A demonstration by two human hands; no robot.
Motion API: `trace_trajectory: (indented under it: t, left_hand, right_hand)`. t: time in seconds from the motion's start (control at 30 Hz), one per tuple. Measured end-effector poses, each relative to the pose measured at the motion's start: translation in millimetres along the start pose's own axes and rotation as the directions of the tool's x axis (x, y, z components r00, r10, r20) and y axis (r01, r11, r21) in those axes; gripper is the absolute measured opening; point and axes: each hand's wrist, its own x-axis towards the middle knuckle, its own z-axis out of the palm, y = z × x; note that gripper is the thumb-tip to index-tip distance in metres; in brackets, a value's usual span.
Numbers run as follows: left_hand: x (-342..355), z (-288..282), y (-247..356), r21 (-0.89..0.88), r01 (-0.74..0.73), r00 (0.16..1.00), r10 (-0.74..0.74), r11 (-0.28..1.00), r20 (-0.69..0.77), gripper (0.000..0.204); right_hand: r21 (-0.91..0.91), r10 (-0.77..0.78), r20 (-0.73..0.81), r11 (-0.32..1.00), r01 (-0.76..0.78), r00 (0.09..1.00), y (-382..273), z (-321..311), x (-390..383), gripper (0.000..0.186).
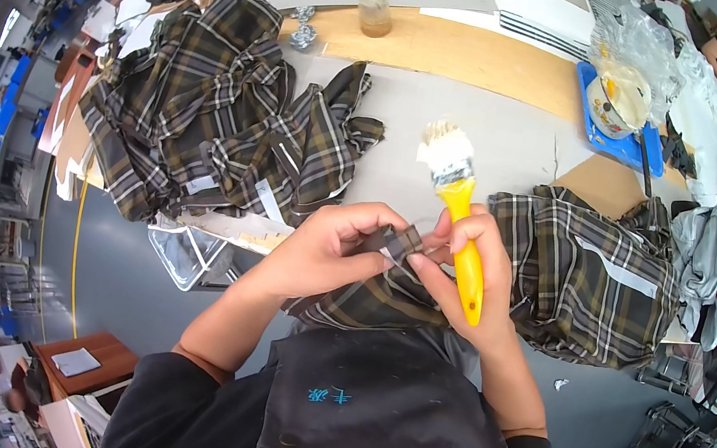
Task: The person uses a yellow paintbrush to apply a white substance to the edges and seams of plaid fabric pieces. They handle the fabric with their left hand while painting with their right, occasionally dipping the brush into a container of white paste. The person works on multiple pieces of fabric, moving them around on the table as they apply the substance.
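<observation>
My left hand (326, 252) pinches the edge of a dark plaid fabric piece (403, 247) between thumb and fingers. From the other side, my right hand (485, 267) holds the same edge with thumb and fingertips. A yellow-handled paintbrush (458, 200) is also gripped in my right hand, its bristles up, away from me, and coated in white paste. The fabric drapes down from my fingers over the table's near edge, in front of my dark apron (387, 397). Left of my hands lies a large crumpled heap of plaid cloth (208, 106); to the right sits a folded plaid stack (586, 269).
A blue tray (598, 142) with a bowl of white paste (618, 104) stands at the far right. Beyond my hands is a small bottle (374, 15). Clear plastic bags and grey garments lie along the right side. A metal frame (189, 258) stands below the table's left edge.
</observation>
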Motion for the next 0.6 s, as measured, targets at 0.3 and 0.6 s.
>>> trace_trajectory:
  t: [0.3, 0.6]
  left_hand:
    - [20, 23, -42, -0.156, -0.131, 0.928, 0.066, 0.979, -0.365, 0.018]
    - [34, 26, -58, -0.278, -0.142, 0.888, -0.002, 0.95, -0.461, 0.025]
  right_hand:
    - [-0.335, -0.286, -0.163, 0.916, 0.22, 0.944, 38, -1, 3, 0.032]
    - [-0.046, 0.014, -0.376, 0.998, -0.034, 0.927, 3, -37, -22, 0.02]
